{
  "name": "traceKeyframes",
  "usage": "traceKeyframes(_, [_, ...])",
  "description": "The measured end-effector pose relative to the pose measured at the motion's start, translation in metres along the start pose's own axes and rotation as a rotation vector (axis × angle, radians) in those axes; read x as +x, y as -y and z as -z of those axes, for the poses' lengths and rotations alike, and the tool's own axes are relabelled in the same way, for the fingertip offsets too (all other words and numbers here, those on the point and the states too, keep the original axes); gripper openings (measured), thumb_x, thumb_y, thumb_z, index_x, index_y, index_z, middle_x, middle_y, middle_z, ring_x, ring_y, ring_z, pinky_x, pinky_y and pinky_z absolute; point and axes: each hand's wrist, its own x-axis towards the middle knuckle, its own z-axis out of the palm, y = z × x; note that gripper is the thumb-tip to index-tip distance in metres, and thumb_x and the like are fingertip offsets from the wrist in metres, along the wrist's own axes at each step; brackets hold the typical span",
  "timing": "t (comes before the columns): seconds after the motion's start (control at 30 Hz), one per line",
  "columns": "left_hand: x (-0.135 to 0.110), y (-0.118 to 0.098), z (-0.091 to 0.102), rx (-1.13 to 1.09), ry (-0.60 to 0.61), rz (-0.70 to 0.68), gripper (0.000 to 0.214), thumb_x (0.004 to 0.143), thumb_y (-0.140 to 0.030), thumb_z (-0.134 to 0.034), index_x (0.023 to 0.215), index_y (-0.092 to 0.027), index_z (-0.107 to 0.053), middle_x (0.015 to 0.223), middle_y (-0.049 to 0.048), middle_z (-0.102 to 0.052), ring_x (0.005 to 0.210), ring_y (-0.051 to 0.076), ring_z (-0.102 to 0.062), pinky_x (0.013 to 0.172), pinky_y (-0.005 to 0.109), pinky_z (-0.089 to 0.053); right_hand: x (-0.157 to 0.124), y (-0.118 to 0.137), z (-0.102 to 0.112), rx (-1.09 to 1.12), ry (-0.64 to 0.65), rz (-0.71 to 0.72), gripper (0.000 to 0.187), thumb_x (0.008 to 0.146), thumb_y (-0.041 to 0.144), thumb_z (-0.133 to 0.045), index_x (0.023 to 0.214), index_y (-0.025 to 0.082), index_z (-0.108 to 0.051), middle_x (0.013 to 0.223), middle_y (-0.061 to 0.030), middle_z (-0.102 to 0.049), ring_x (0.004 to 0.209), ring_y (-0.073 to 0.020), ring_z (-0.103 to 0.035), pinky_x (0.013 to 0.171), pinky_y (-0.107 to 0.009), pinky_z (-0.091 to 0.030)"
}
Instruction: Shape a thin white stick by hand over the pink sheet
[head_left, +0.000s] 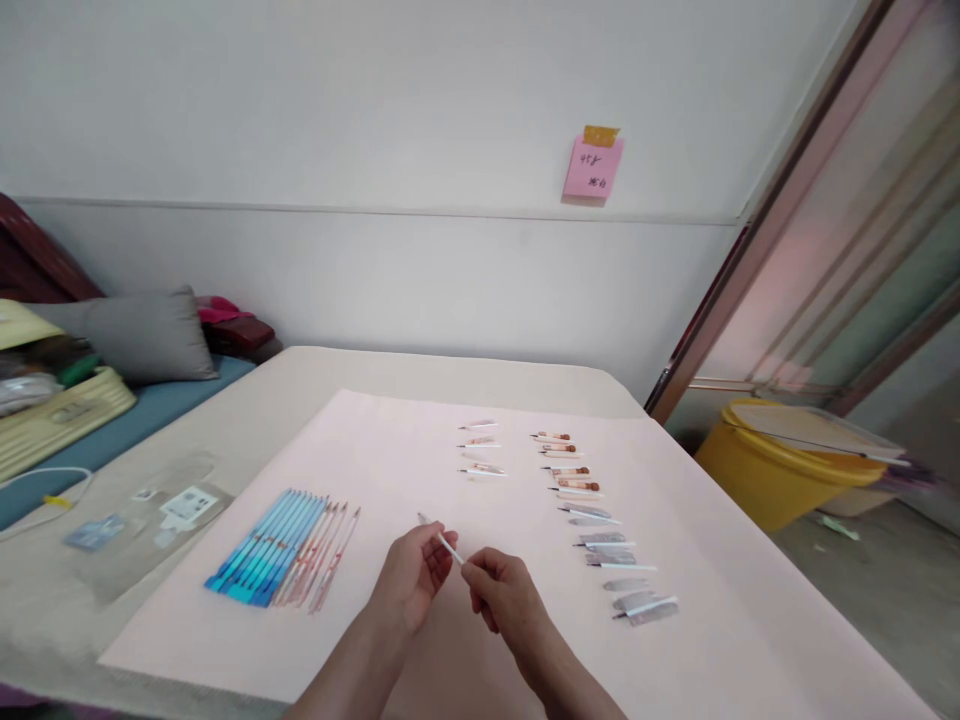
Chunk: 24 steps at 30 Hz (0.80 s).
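Observation:
A thin white pen refill (pixel 450 548) runs between my two hands above the pink sheet. My right hand (pixel 504 590) pinches its near end between thumb and fingers. My left hand (pixel 416 570) closes on its far part, with a pale tip sticking out beyond the fingers; whether that tip belongs to a separate clear barrel I cannot tell. Left of my hands lie blue pens (pixel 259 545) in a row beside several clear pens with reddish prints (pixel 334 555). To the right, white refills (pixel 622 568) with dark tips lie among small clear and grey pieces.
Brown-topped pen parts (pixel 574 470) and more refills (pixel 484 471) lie farther back on the pink sheet (pixel 405 440). Clear plastic packaging (pixel 187 505) rests at the table's left. A white wall with a pink note (pixel 594 167) stands behind; a yellow bin (pixel 787 470) is at right.

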Motion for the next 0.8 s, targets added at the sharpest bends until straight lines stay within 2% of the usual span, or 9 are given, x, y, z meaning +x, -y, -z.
traceKeyframes(0.8, [0.002, 0.0029, 0.0017, 0.015, 0.006, -0.007, 0.01, 0.067, -0.014, -0.064, 0.074, -0.01, -0.056, 0.074, 0.0114, -0.065, 0.063, 0.014, -0.062, 0.052, 0.021, -0.05, 0.0013, -0.0032, -0.0029, 0.006, 0.016, 0.011, 0.018, 0.074, 0.029, -0.048, 0.061, 0.016, -0.049, 0.041, 0.0052, -0.049, 0.03, -0.0047, -0.033, 0.034, -0.019, -0.022])
